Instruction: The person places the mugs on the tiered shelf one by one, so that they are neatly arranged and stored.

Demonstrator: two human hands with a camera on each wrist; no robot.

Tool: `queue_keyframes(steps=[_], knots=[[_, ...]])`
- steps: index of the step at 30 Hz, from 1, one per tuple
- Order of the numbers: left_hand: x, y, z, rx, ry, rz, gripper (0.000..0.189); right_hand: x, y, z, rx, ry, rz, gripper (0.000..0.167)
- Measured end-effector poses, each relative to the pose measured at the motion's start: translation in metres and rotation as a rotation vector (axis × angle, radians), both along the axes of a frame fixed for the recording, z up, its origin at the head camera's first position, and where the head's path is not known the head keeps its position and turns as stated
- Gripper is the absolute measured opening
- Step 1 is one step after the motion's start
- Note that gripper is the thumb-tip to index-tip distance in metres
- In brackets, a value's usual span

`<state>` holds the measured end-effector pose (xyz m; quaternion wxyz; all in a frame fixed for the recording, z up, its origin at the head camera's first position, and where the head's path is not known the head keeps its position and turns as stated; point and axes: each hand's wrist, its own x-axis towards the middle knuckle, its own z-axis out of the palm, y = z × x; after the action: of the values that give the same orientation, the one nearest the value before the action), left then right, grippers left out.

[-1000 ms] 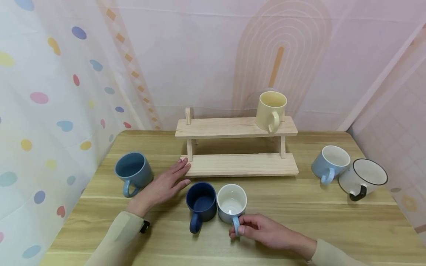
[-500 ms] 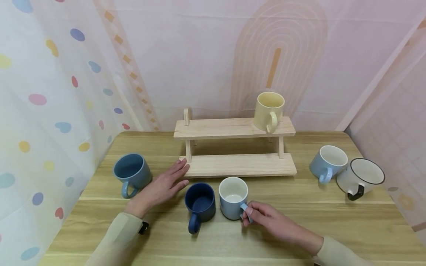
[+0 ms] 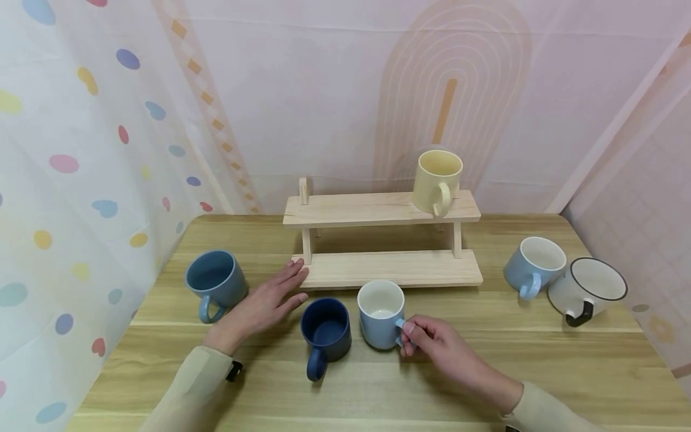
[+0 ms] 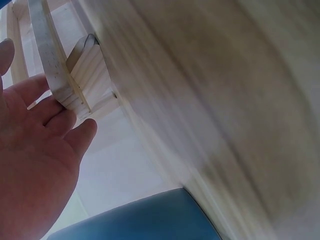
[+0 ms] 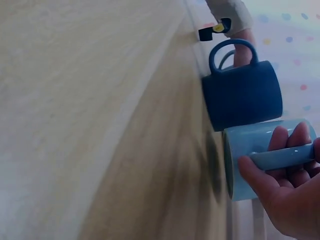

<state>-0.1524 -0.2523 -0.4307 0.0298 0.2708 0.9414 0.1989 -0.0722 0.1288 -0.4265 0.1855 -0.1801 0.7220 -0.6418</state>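
My right hand (image 3: 445,351) grips the handle of a light blue mug (image 3: 381,327) with a white inside, upright in front of the wooden two-tier shelf (image 3: 388,270). The right wrist view shows fingers and thumb round this light blue mug's handle (image 5: 282,157), with a shadow on the table near its base. Just to its left stands a navy mug (image 3: 327,336), its handle toward me. My left hand (image 3: 259,312) rests its fairly straight fingertips on the left end of the lower board; in the left wrist view the fingers (image 4: 62,120) meet the board's end.
A yellow mug (image 3: 436,180) stands on the upper board's right end. A teal-blue mug (image 3: 221,285) is close left of my left forearm. On the table's right side, another light blue mug (image 3: 526,270) sits beside a white mug (image 3: 583,288) with a black rim and handle.
My right hand has moved the light blue mug away from me, toward the shelf, and its handle has turned to the right. The left hand stays in place.
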Motion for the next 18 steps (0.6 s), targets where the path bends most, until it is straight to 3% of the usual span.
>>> queue_keyframes(steps=[18], knots=[[-0.001,0.0,-0.001,0.009,0.011,-0.003,0.061,-0.005,-0.004,0.033,-0.118,0.074,-0.125,0.032]])
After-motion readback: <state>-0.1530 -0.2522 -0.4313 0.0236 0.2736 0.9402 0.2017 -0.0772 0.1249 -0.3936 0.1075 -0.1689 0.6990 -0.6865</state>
